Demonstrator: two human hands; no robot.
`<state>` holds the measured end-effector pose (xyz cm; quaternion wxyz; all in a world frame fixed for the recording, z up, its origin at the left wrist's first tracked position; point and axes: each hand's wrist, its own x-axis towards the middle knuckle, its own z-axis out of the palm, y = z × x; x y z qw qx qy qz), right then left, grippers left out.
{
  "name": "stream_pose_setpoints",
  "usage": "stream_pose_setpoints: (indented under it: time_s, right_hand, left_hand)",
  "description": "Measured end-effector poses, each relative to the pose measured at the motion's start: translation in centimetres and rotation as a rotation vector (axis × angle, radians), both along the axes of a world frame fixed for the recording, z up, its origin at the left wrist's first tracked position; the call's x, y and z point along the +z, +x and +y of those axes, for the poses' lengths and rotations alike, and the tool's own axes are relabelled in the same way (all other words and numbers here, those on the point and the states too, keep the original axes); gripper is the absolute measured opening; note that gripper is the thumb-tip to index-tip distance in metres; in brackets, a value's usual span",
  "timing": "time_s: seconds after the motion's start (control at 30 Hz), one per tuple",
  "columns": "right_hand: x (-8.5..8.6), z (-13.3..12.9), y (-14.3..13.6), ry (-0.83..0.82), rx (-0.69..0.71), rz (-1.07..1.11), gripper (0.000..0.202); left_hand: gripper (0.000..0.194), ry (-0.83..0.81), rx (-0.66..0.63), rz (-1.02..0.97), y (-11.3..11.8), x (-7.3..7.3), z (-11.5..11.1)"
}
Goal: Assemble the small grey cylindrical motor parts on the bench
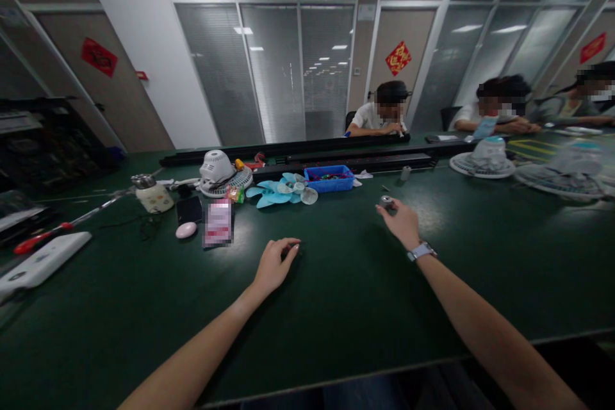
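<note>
My right hand (402, 223) reaches over the green table with thumb and fingers closed around a small silver cylindrical motor (385, 200). A similar small motor (405, 173) stands a little farther back on the tabletop, apart from the hand. My left hand (275, 264) is low over the middle of the table, its thumb and index fingertips brought together. Something small and dark shows by those fingertips, too small to make out. Light-blue fan blades (281, 191) lie beyond the left hand, beside a blue bin (329, 178) with small parts and wires inside.
White fan housings stand at the left (216, 170) and right (485, 160). A phone (189, 210), a pink oval object (186, 230), a patterned jar (152, 195) and a white case (45, 262) lie leftward. Long black rails (346, 163) cross the back; several people sit beyond.
</note>
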<state>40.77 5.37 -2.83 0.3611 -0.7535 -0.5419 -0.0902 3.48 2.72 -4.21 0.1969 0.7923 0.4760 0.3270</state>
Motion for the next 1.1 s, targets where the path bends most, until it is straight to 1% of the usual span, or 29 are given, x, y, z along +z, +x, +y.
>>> stream_pose_setpoints:
  time_s: [0.1,0.17,0.23,0.3,0.37,0.43,0.47,0.5,0.53,0.57,0.6,0.67,0.73,0.77,0.8,0.83,0.9,1.1]
  right_hand:
    - [-0.5,0.2,2.9,-0.075,-0.154,0.04,0.044]
    - [-0.9,0.2,3.9,-0.11,-0.193,0.054,0.044]
    - [-1.2,0.1,4.3,-0.138,-0.199,0.071,0.044]
    - [-1.3,0.1,4.3,-0.163,-0.204,0.092,0.046]
    - [-1.0,0.0,3.6,-0.135,-0.23,0.087,0.052]
    - [-0.5,-0.2,2.0,-0.009,-0.24,0.023,0.061]
    - [-0.2,-0.5,0.8,0.073,-0.214,-0.023,0.064]
    - [0.1,-0.8,-0.6,0.147,-0.154,-0.067,0.065]
    - [0.3,-1.2,-2.3,0.194,-0.057,-0.102,0.063]
    - [0.5,-1.7,-4.2,0.202,0.07,-0.121,0.059]
    - [0.6,-2.4,-6.1,0.171,0.223,-0.125,0.054]
    - [0.5,-3.8,-10.1,0.002,0.568,-0.118,0.045]
    - [0.3,-5.2,-13.4,-0.195,0.873,-0.124,0.044]
    - [0.2,-5.8,-14.7,-0.268,0.981,-0.131,0.044]
    - [0.1,-6.3,-15.7,-0.317,1.056,-0.139,0.044]
    - [0.1,-6.7,-16.4,-0.342,1.099,-0.147,0.044]
    - [0.1,-7.0,-17.0,-0.353,1.124,-0.156,0.042]
    - [0.2,-6.9,-16.8,-0.333,1.138,-0.182,0.041]
  left_hand:
    - [0.029,0.0,-0.004,0.005,0.1,0.0,0.0]
    - [0.028,0.0,-0.008,0.011,0.1,0.0,-0.1]
    - [0.028,-0.003,-0.008,0.007,0.0,0.0,-0.1]
    - [0.028,-0.004,-0.006,-0.008,0.0,0.1,-0.2]
    - [0.028,-0.001,0.007,-0.026,0.0,0.2,-0.2]
    - [0.028,0.007,0.035,-0.044,0.1,0.3,-0.3]
    - [0.028,0.011,0.053,-0.051,0.1,0.3,-0.3]
    - [0.028,0.014,0.073,-0.057,0.1,0.3,-0.3]
    - [0.028,0.016,0.093,-0.064,0.2,0.3,-0.3]
    - [0.028,0.013,0.111,-0.07,0.2,0.3,-0.2]
    - [0.027,0.009,0.127,-0.076,0.2,0.3,-0.2]
    - [0.027,0.001,0.143,-0.088,0.1,0.1,-0.1]
    - [0.026,0.005,0.14,-0.099,0.1,0.0,0.0]
    - [0.025,0.011,0.136,-0.102,0.1,-0.1,0.0]
    - [0.025,0.019,0.132,-0.103,0.1,-0.2,0.1]
    - [0.025,0.027,0.128,-0.1,0.0,-0.3,0.1]
    - [0.025,0.04,0.124,-0.091,0.1,-0.4,0.1]
    - [0.023,0.05,0.139,-0.094,0.2,-0.4,0.2]
